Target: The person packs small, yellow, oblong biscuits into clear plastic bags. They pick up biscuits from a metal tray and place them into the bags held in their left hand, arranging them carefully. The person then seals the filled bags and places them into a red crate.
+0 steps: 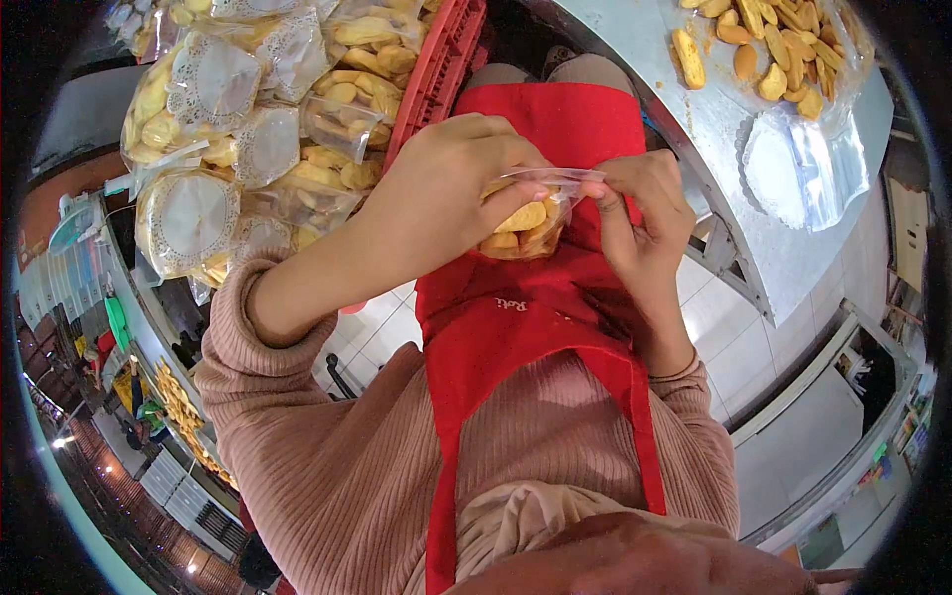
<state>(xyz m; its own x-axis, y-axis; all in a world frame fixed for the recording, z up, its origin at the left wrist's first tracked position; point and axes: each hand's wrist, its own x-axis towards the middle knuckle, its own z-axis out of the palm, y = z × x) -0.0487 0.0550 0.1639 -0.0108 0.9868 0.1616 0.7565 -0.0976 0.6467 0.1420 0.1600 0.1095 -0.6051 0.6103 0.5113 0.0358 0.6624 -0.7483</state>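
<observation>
In front of my lap is a small clear plastic bag (524, 236) of golden, oval baked pieces. My left hand (472, 175) grips its top edge, the thumb pressed over the film. At the other end of the bag's mouth, my right hand (647, 212) pinches the clear strip between thumb and fingers. The strip is stretched between the two hands. Behind the bag lies my red apron (550, 111). The left fingertips are partly hidden behind the bag.
On the left, a red plastic crate (439, 67) borders several filled bags (190, 223) with white lace-edged paper doilies. To the right, a metal table (781, 275) holds loose baked pieces (788, 52) and a clear bag with a doily (773, 171). A tray of baked pieces (182, 409) stands far left.
</observation>
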